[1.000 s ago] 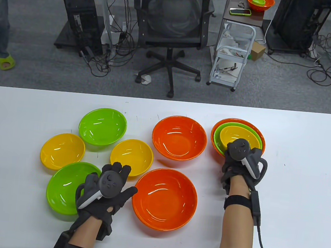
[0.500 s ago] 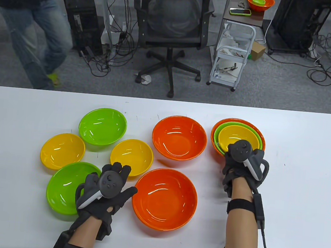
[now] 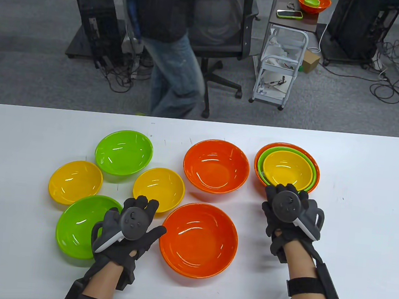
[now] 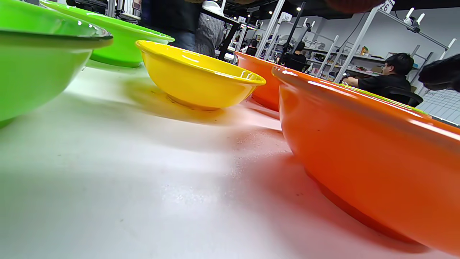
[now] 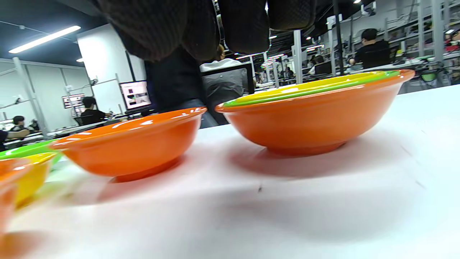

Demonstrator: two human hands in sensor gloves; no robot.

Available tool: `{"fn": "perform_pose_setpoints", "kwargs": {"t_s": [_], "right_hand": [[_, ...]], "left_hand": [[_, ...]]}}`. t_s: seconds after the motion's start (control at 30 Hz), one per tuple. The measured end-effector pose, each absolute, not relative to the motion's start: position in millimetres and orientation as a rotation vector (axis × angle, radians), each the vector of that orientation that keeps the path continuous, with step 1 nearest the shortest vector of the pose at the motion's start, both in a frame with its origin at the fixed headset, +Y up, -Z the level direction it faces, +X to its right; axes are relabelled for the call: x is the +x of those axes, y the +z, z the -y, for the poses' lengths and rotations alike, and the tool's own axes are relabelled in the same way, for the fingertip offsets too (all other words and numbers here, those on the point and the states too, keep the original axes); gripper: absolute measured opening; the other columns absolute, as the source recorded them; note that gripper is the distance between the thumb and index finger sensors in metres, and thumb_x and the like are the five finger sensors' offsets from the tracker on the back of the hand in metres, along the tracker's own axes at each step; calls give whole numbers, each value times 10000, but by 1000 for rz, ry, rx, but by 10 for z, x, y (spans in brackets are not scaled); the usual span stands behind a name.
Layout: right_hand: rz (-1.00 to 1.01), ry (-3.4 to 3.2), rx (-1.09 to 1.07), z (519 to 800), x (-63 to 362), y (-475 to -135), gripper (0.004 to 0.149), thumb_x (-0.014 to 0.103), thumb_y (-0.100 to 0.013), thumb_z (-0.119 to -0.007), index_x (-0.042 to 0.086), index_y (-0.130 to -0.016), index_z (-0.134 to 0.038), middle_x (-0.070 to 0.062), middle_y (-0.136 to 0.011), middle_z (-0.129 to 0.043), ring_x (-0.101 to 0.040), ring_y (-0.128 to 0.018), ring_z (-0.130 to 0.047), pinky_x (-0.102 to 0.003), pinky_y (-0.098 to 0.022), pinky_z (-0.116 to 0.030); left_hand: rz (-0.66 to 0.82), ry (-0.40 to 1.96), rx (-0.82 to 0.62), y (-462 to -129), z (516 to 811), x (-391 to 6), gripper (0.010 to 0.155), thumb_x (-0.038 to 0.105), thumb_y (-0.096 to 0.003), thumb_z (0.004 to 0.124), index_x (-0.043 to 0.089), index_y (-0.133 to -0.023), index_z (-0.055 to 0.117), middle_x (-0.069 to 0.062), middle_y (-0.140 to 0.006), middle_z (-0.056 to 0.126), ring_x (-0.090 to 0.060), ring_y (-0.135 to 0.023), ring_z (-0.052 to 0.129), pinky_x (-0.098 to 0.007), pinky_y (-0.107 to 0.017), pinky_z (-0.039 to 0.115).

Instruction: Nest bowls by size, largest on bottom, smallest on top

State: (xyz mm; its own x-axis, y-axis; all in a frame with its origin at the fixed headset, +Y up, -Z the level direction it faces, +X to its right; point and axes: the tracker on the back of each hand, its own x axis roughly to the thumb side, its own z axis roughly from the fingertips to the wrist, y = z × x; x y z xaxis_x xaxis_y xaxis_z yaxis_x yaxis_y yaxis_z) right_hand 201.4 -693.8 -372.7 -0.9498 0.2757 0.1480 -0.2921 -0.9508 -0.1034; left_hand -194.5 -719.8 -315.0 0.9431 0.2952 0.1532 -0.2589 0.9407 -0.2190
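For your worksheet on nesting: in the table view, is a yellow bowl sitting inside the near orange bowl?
No, the near orange bowl is empty; only the far-right stack has a yellow bowl nested inside.

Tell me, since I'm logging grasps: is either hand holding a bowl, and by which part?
Nothing is held. The left hand and the right hand are both off the bowls.

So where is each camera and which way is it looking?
Table view: high above, looking down at the white table; both gloved hands show.
Left wrist view: low by the table, facing the near single glossy orange bowl; a dark fingertip at right.
Right wrist view: low, facing the nested orange-green-yellow bowl stack; fingers hang on top.
Shared: that stack.
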Motion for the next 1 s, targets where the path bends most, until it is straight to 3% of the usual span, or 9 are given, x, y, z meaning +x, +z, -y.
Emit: {"fn": "perform_pose_setpoints", "kwargs": {"t_s": [0.3, 0.57, 1.0], "right_hand": [[136, 2787, 324, 7045, 1880, -3310, 586, 329, -504, -750, 125, -1041, -634, -210, -1095, -571, -524, -1023, -402, -714, -691, -276], [148, 2748, 293, 7041, 1968, -3250, 592, 329, -504, -750, 124, -1045, -622, -212, -1098, -557, -526, -1020, -402, -714, -689, -278], [154, 2635, 230, 7030, 2157, -3173, 596, 329, -506, -750, 120, -1047, -614, -217, -1095, -557, -534, -1011, -414, -715, -686, -289]], "left_hand": [[177, 260, -178, -3137, 7186, -1927, 804, 642, -502, 579, 282, -1171, 316, -132, -1242, 274, -462, -1155, 277, -760, -730, 261], [150, 250, -163, -3144, 7186, -1976, 800, 635, -501, 590, 274, -1167, 335, -142, -1235, 300, -465, -1150, 323, -759, -742, 338], [-20, 304, -66, -3157, 7034, -2522, 795, 630, -503, 607, 263, -1165, 364, -154, -1229, 360, -463, -1141, 415, -749, -749, 403]]}}
